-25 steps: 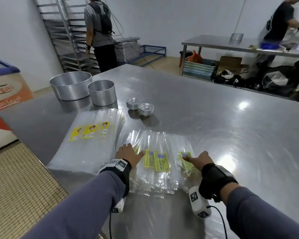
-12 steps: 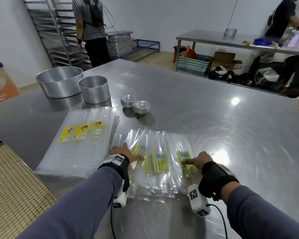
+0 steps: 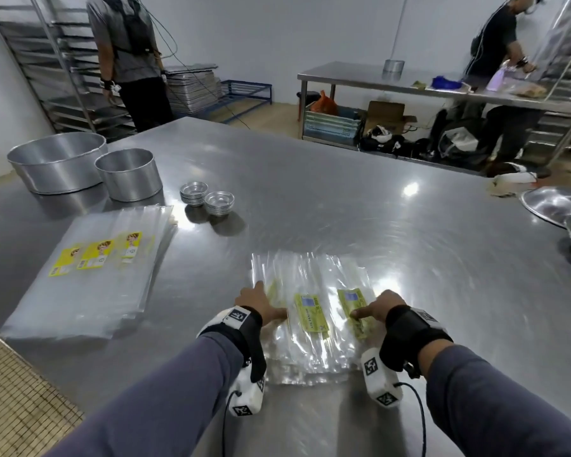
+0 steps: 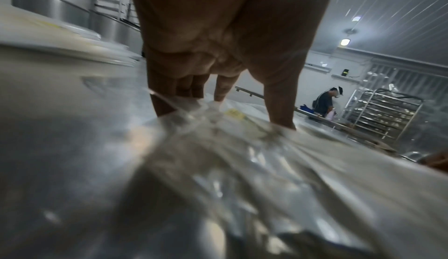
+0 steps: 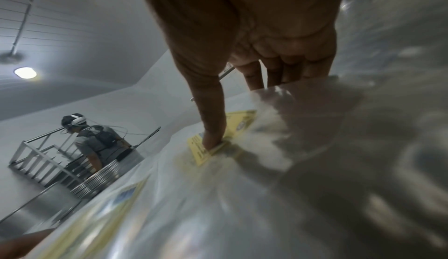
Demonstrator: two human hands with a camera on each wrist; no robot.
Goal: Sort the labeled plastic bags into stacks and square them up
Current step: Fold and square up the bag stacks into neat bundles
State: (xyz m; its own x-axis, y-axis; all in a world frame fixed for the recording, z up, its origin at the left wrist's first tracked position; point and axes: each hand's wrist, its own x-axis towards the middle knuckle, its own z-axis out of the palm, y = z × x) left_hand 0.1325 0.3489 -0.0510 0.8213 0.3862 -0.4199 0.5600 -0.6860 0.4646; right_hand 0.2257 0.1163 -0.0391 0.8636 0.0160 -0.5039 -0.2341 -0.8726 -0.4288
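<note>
A stack of clear bags with yellow-green labels (image 3: 310,311) lies on the steel table (image 3: 343,199) in front of me. My left hand (image 3: 261,301) holds its left side, thumb on top and fingers (image 4: 169,90) down at the edge. My right hand (image 3: 373,308) holds its right side. The right thumb (image 5: 213,125) presses a yellow label (image 5: 242,121), and the other fingers disappear behind the slightly lifted edge. A second, larger stack of clear bags with yellow labels (image 3: 89,272) lies flat to the left, a gap apart.
Two round metal pans (image 3: 56,161) (image 3: 129,174) and two piles of small tins (image 3: 193,192) (image 3: 219,202) stand at the back left. Metal bowls (image 3: 557,202) sit at the right edge. The table's near-left edge drops to tiled floor (image 3: 14,407). Two people work further back.
The stack under my hands has slid right, away from the larger stack, and a strip of bare table now separates them. Both hands stayed on its sides.
</note>
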